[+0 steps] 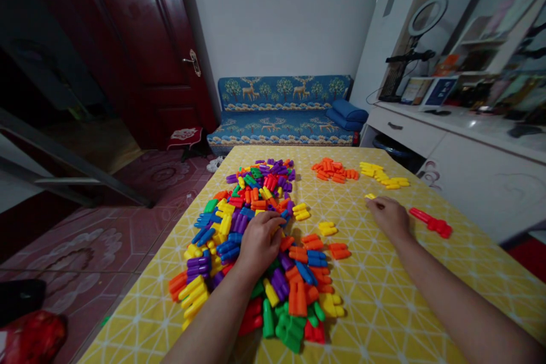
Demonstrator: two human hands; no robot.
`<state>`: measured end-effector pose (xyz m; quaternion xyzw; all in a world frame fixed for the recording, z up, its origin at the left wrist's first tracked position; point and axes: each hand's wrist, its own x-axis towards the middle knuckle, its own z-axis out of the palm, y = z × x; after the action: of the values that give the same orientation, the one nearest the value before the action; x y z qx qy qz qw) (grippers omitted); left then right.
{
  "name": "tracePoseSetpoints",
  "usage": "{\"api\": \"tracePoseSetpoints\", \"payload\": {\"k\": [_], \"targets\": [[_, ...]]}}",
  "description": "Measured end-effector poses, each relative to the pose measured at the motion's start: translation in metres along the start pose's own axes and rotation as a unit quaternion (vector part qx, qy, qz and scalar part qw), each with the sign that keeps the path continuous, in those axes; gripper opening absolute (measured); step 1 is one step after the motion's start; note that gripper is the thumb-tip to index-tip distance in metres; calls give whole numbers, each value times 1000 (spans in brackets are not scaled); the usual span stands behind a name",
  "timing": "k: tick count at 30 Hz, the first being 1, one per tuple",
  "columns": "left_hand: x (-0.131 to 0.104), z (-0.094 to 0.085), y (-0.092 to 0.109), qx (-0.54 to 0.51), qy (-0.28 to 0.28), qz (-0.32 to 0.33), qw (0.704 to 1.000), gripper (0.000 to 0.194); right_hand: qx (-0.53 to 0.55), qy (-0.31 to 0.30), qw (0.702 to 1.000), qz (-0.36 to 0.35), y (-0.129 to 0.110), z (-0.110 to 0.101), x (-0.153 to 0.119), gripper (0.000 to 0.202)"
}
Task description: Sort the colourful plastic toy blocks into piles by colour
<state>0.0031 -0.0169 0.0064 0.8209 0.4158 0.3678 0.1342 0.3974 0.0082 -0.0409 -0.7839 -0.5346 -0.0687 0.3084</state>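
A large mixed pile of plastic toy blocks (279, 284), made of joined rounded tubes in purple, blue, orange, yellow, green and red, spreads over the left and middle of the table. My left hand (262, 239) rests on this pile with its fingers curled down; what lies under the fingertips is hidden. Farther right, my right hand (390, 217) pinches a yellow block (370, 196) just above or on the cloth. Beyond it lies a group of yellow blocks (384, 175), and left of that an orange group (333, 170). A red toy piece (431, 223) lies right of my right hand.
A yellow cloth with white lines covers the table (367, 301). Loose yellow blocks (327, 228) and orange blocks (339, 251) lie beside the pile. Past the far edge stands a blue sofa (277, 125). A white cabinet (473, 165) flanks the right side.
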Motion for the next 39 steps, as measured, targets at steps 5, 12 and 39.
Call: {"api": "tracePoseSetpoints", "payload": {"k": [5,12,39], "targets": [[0,0,-1,0,0,2,1000,30,-98,-87,991,17,-2,6,15,64],[0,1,-1,-1,-2,-1,1000,29,-196,-212,955,68,-21,4,23,84],[0,3,-3,-2,6,10,1000,30,161,-95,976,-112,-82,6,-55,24]]}}
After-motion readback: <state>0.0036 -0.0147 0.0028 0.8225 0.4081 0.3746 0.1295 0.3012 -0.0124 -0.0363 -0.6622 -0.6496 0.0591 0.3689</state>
